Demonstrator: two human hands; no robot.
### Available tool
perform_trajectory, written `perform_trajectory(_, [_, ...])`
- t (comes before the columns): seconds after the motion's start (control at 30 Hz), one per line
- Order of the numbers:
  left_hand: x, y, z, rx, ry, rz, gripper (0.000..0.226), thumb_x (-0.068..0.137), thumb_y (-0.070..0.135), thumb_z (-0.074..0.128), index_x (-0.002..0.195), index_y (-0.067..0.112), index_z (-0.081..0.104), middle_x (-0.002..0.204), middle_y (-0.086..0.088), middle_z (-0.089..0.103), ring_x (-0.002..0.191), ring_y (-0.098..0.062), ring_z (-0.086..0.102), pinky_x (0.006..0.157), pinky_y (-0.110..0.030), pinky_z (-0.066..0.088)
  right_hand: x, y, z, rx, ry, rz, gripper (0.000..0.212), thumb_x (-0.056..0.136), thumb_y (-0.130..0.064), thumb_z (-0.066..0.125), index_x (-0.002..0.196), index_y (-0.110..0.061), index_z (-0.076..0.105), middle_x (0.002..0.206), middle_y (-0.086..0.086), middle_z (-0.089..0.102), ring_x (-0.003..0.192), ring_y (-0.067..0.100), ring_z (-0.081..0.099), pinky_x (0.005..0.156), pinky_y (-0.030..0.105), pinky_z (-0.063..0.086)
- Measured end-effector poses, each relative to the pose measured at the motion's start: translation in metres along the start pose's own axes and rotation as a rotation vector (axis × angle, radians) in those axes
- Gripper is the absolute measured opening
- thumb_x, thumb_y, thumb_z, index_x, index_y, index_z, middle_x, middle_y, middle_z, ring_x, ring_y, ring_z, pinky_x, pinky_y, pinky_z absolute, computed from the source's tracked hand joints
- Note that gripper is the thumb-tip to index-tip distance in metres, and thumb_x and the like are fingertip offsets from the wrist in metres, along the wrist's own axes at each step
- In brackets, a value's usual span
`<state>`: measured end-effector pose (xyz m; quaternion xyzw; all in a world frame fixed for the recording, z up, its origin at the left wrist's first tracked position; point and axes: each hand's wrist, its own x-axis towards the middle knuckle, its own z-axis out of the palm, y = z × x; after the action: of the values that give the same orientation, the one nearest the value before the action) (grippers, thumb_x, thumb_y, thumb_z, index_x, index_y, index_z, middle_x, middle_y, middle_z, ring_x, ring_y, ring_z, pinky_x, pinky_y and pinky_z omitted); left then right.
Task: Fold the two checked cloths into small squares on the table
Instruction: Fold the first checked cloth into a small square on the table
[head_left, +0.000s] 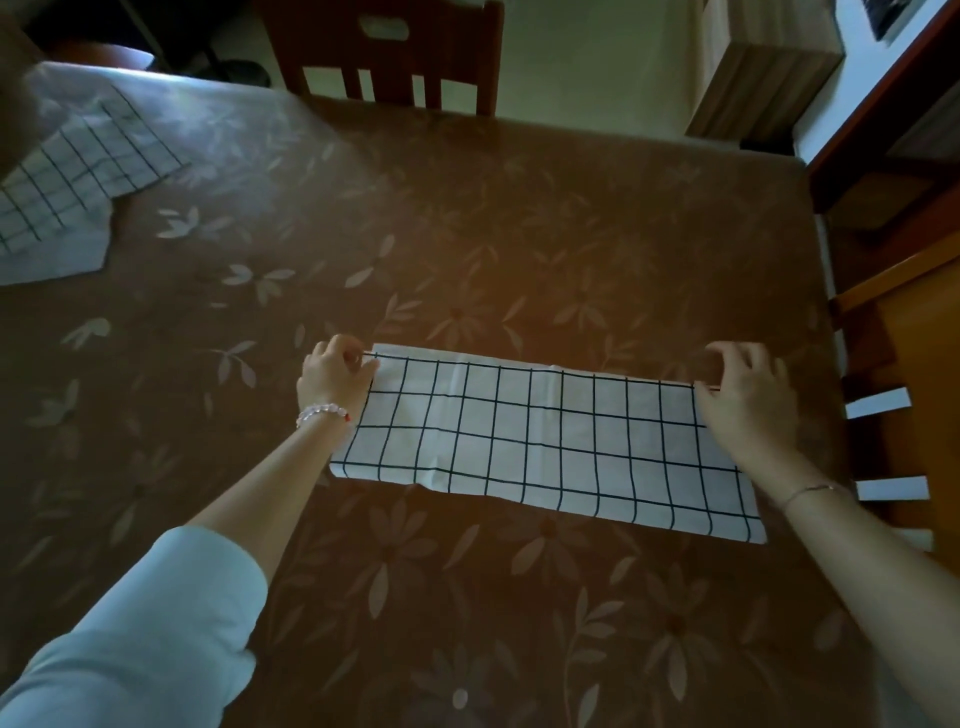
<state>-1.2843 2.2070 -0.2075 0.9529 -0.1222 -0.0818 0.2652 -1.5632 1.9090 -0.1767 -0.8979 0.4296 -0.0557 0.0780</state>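
Note:
A white cloth with a black check (545, 441) lies flat on the brown flowered table (467, 234) as a long folded strip, running left to right in front of me. My left hand (335, 376) pinches its far left corner. My right hand (743, 400) pinches the far right corner, with the palm over that end. A second checked cloth (67, 192) lies loosely spread at the table's far left, apart from both hands.
A dark wooden chair (384, 52) stands at the far side of the table. Another wooden chair (893, 364) stands close along the right edge. A wooden cabinet (753, 67) is on the floor at the back right.

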Motion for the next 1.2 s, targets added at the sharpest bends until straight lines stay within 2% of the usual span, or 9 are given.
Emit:
perform_trajectory(0.07, [-0.009,-0.004,-0.007,-0.046,0.035,0.022,0.021,0.082,0.027,0.062,0.101,0.018,0.060,0.103,-0.007,0.059,0.097,-0.025,0.053,0.085,-0.040,0.047,-0.027,-0.024,-0.003,0.100,0.036,-0.106,0.032,0.086,-0.013,0.059,0.118,-0.010,0.056,0.120,0.013,0.055,0.108,0.032,0.049,0.086,0.040,0.045])
perform_trajectory(0.2, [-0.059,-0.022,-0.027,-0.046,0.074,0.152,0.025,0.085,0.019,0.057,0.109,0.011,0.059,0.107,-0.008,0.058,0.099,-0.025,0.052,0.085,-0.036,0.044,-0.091,-0.064,0.008,0.257,-0.078,-0.337,0.030,0.086,-0.012,0.059,0.116,-0.010,0.058,0.112,0.006,0.059,0.109,0.022,0.053,0.093,0.032,0.042])
perform_trajectory(0.33, [-0.112,-0.055,-0.035,0.187,0.033,0.414,0.040,0.079,0.021,0.065,0.116,0.010,0.054,0.114,-0.009,0.058,0.102,-0.025,0.055,0.088,-0.039,0.043,-0.125,-0.083,0.032,0.239,-0.197,-0.453,0.037,0.087,-0.020,0.058,0.124,-0.014,0.054,0.124,0.003,0.056,0.120,0.020,0.049,0.105,0.041,0.038])
perform_trajectory(0.5, [-0.133,-0.063,-0.020,0.405,-0.035,0.545,0.054,0.069,0.031,0.076,0.115,0.013,0.052,0.118,-0.009,0.058,0.106,-0.026,0.058,0.090,-0.042,0.046,-0.134,-0.087,0.047,0.153,-0.265,-0.473,0.047,0.090,-0.030,0.052,0.134,-0.018,0.045,0.138,0.000,0.047,0.131,0.018,0.039,0.110,0.044,0.029])
perform_trajectory(0.67, [-0.120,-0.049,-0.016,0.461,0.052,0.569,0.030,0.063,0.009,0.079,0.088,0.013,0.065,0.105,-0.006,0.064,0.098,-0.024,0.062,0.086,-0.040,0.047,-0.130,-0.086,0.046,0.045,-0.298,-0.454,0.051,0.092,-0.035,0.047,0.139,-0.019,0.039,0.141,-0.002,0.043,0.132,0.017,0.036,0.111,0.041,0.028])
perform_trajectory(0.8, [-0.109,-0.055,-0.025,0.512,0.086,0.667,0.017,0.059,0.007,0.082,0.070,0.012,0.070,0.097,-0.005,0.066,0.092,-0.024,0.063,0.084,-0.041,0.047,-0.129,-0.084,0.041,-0.025,-0.318,-0.460,0.051,0.092,-0.035,0.045,0.141,-0.024,0.035,0.143,-0.007,0.040,0.132,0.014,0.035,0.111,0.040,0.027])
perform_trajectory(0.93, [-0.106,-0.060,-0.031,0.565,0.062,0.741,0.019,0.057,0.006,0.080,0.072,0.013,0.071,0.096,-0.003,0.066,0.091,-0.023,0.062,0.085,-0.041,0.045,-0.126,-0.083,0.037,-0.062,-0.339,-0.476,0.050,0.091,-0.032,0.044,0.140,-0.025,0.036,0.143,-0.009,0.039,0.132,0.011,0.034,0.111,0.038,0.024])
perform_trajectory(1.1, [-0.116,-0.057,-0.027,0.474,-0.040,0.737,0.039,0.065,0.008,0.070,0.103,0.013,0.065,0.113,-0.005,0.060,0.105,-0.025,0.057,0.095,-0.042,0.041,-0.125,-0.083,0.039,-0.019,-0.308,-0.468,0.048,0.092,-0.033,0.042,0.138,-0.020,0.041,0.140,-0.005,0.045,0.130,0.014,0.038,0.110,0.042,0.028])
perform_trajectory(1.2, [-0.113,-0.049,-0.022,0.376,-0.030,0.667,0.031,0.076,0.011,0.062,0.107,0.012,0.062,0.111,-0.004,0.062,0.105,-0.025,0.058,0.094,-0.042,0.043,-0.122,-0.086,0.041,0.007,-0.249,-0.474,0.053,0.089,-0.039,0.031,0.134,-0.017,0.047,0.137,0.000,0.049,0.129,0.018,0.042,0.108,0.042,0.033])
